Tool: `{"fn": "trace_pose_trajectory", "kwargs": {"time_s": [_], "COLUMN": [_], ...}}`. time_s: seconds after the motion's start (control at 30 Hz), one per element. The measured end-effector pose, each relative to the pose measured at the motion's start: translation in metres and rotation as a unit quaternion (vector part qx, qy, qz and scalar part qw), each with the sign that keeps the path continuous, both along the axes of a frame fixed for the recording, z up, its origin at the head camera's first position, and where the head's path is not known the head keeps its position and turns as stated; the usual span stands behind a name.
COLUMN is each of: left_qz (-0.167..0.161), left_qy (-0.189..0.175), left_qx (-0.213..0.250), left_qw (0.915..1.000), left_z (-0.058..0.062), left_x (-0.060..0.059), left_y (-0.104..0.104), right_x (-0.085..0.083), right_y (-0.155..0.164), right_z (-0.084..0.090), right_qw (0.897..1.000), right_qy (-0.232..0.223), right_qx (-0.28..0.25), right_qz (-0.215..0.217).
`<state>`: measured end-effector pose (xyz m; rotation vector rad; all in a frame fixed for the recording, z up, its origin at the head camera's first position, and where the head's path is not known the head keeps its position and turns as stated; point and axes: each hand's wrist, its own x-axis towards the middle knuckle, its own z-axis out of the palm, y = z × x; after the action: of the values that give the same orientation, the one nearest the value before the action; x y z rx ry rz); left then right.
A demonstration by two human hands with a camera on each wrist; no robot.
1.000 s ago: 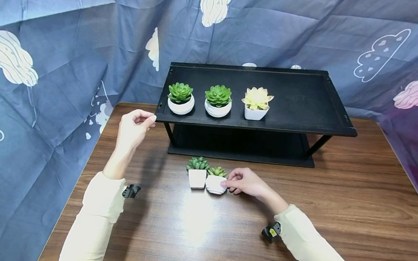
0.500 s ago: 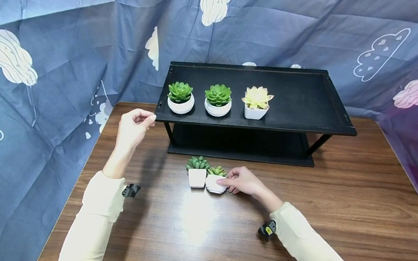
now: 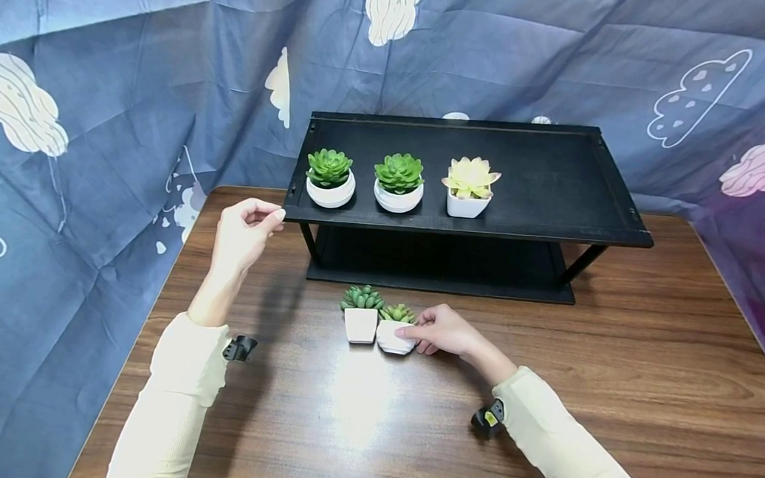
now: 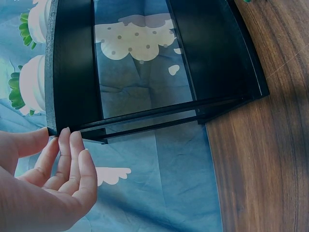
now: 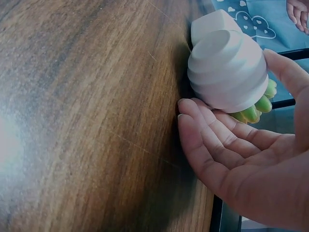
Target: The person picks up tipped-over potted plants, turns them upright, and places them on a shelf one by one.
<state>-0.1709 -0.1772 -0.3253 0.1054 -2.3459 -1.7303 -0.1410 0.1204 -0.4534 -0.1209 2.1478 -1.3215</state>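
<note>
The shelf's (image 3: 470, 223) lower tier (image 3: 441, 261) lies in shadow, contents perhaps indiscernible.

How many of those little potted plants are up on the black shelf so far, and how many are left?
Three pots already stand in a row on the black shelf. The right hand has its fingers around the ridged white pot, which is on the table. The square pot beside it also remains there. The left hand hovers by the shelf's corner, holding nothing.
</note>
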Motion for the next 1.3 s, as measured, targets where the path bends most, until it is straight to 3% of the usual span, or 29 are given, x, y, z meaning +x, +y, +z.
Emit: {"fn": "trace_pose_trajectory", "kwargs": {"time_s": [0.37,0.7,1.3], "left_qz": [0.0,0.001,0.002], "left_qy": [0.005,0.016,0.022], "left_qx": [0.003,-0.007,-0.008], "left_qw": [1.0,0.9999,0.9997], "left_z": [-0.002,-0.028,-0.028], "left_x": [-0.001,-0.016,-0.016], "left_y": [0.0,-0.011,-0.01], "right_x": [0.0,-0.002,-0.005], "right_y": [0.001,-0.001,0.005], "right_z": [-0.002,-0.005,-0.004], "right_qw": [1.0,1.0,0.999], "right_qy": [0.007,0.006,-0.003], "right_qx": [0.001,-0.002,-0.038], "right_qz": [0.001,0.003,0.027]}}
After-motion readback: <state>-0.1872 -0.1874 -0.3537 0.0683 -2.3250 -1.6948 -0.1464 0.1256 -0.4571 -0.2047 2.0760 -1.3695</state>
